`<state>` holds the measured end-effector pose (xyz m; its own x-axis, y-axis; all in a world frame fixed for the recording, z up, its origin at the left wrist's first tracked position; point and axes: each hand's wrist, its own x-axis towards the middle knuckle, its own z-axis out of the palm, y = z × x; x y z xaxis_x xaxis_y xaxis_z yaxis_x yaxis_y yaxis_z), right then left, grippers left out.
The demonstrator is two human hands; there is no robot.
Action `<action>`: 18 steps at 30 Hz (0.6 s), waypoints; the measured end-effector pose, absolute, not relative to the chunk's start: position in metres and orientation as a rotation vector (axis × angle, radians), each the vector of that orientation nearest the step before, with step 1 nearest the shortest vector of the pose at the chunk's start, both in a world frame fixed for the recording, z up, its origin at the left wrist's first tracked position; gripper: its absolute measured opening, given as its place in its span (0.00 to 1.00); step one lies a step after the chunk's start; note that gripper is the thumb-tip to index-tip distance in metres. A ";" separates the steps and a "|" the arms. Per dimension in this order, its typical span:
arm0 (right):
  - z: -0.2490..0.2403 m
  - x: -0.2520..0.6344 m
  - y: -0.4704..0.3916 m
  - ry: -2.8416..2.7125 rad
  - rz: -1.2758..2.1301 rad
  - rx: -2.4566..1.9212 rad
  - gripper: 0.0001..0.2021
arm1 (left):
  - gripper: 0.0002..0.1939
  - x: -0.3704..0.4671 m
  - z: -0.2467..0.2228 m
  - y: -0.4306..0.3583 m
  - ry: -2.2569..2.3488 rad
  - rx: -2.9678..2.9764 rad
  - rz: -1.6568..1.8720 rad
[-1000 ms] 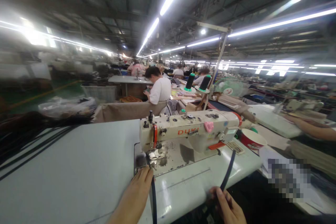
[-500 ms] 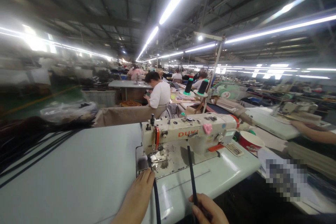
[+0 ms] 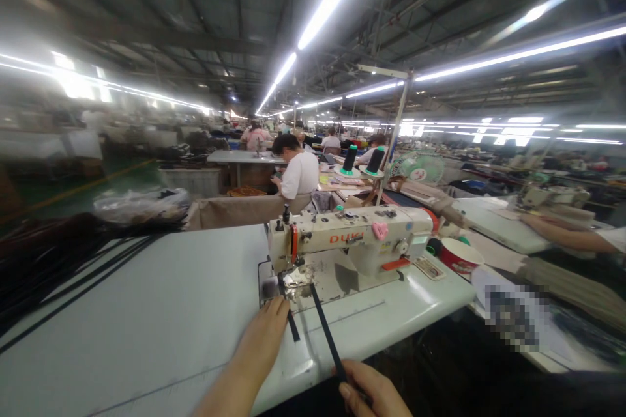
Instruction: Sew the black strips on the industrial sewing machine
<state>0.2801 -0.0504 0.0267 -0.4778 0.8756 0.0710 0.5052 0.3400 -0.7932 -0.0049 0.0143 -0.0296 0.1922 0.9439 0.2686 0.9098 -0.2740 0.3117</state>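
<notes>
My left hand point(image 3: 259, 335) rests on the sewing table point(image 3: 161, 313), its fingers together and pressing on a short black strip point(image 3: 294, 327) in front of the sewing machine point(image 3: 352, 234). That strip runs from beside the presser foot, and its end lies on the table. Lower right, my right hand point(image 3: 374, 391) pinches a second black strip point(image 3: 325, 327) between thumb and fingers. This strip slants up and left, its far tip near the needle plate point(image 3: 298, 283).
A bundle of long black strips point(image 3: 83, 280) lies on the left. Two black thread cones point(image 3: 349, 161) stand behind the machine. A red-and-white tub point(image 3: 461, 256) sits to the right. Ahead a person in white point(image 3: 300, 174) sits; another person's arm point(image 3: 562, 231) reaches in from the right.
The right hand has moved left, bringing its strip's tip from the machine's middle to near the needle plate. The strip under my left hand now shows a shorter length, with its end on the table.
</notes>
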 end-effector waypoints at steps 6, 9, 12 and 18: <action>0.040 0.285 -0.063 -2.084 0.941 -1.210 0.20 | 0.28 -0.007 -0.031 0.017 1.823 2.317 0.624; 0.045 0.287 -0.069 -2.082 0.962 -1.218 0.18 | 0.26 -0.007 -0.032 0.018 1.819 2.320 0.609; 0.046 0.290 -0.071 -2.082 0.974 -1.239 0.17 | 0.26 -0.007 -0.033 0.018 1.822 2.361 0.603; 0.041 0.294 -0.070 -2.057 0.959 -1.241 0.14 | 0.21 -0.007 -0.040 0.019 1.836 2.389 0.706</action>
<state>0.2940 -0.0696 0.0406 -0.4241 0.9011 0.0900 0.5103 0.3199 -0.7983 -0.0074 0.0190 -0.0397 0.1925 0.9263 0.3238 0.9048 -0.2953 0.3069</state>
